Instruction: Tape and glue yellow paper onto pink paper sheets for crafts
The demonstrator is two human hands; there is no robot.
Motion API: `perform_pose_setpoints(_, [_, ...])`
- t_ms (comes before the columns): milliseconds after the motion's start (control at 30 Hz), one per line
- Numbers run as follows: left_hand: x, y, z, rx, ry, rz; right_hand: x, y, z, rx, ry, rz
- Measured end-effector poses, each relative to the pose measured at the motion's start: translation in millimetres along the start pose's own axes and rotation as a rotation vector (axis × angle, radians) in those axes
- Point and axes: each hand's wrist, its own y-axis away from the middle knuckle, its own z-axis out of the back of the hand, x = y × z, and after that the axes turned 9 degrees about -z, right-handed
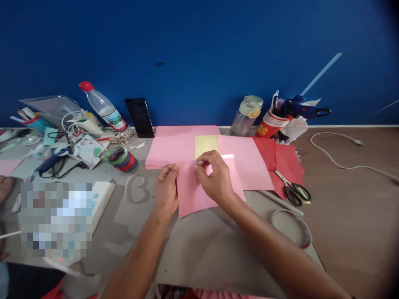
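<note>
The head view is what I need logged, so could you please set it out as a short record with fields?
View: head, looking down at a desk
Left grip: pinching the left edge of the pink sheet
Right grip: over the pink sheet, closed around a small pale piece, too small to identify
Behind the sheet: yellow paper, more pink paper
Right side: scissors, blades on red paper; ring-shaped roll nearer the person
Along the blue wall: phone, red-capped bottle, clear bottle, red cup

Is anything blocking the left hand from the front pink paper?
Nothing visible: the left hand holds the front pink paper by its left edge. The right hand is over it but not between them.
</note>
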Motion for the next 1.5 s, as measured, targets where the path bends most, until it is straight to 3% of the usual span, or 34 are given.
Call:
perform_pose_setpoints(167, [-2, 7, -2.6, 0.035, -0.022, -0.036, -6, 3, -6, 0.005, 0.122, 0.098])
perform_pose_setpoints(433, [1, 12, -4.9, 0.073, -0.083, -0.138, -4, 6, -9, 0.034, 0.187, 0.083])
perform_pose_setpoints(767, [1, 12, -3.1, 0.045, -0.072, -0.159, 0, 1, -3, 0.104, 0.132, 0.017])
perform_pose_setpoints(967, [-2, 8, 3.2, 0.077, -0.089, -0.138, 2, -6, 9, 0.291, 0.061, 0.062])
perform_pose_setpoints(1167, [-6, 2, 9.8, 0.132, -0.039, -0.068, 1, -21, 29, 0.171, 0.135, 0.117])
perform_pose_setpoints(1333, [-12, -4, 12.3, 0.229, -0.050, 0.001, 5, -26, 42, 0.370, 0.216, 0.152])
perform_pose_setpoints(1433, [-13, -6, 14.4, 0.270, -0.078, 0.010, 8, -27, 47, 0.476, 0.233, 0.022])
perform_pose_setpoints(1500, [-14, -6, 15.3, 0.267, -0.152, -0.109, 9, -28, 49, 0.497, 0.247, -0.074])
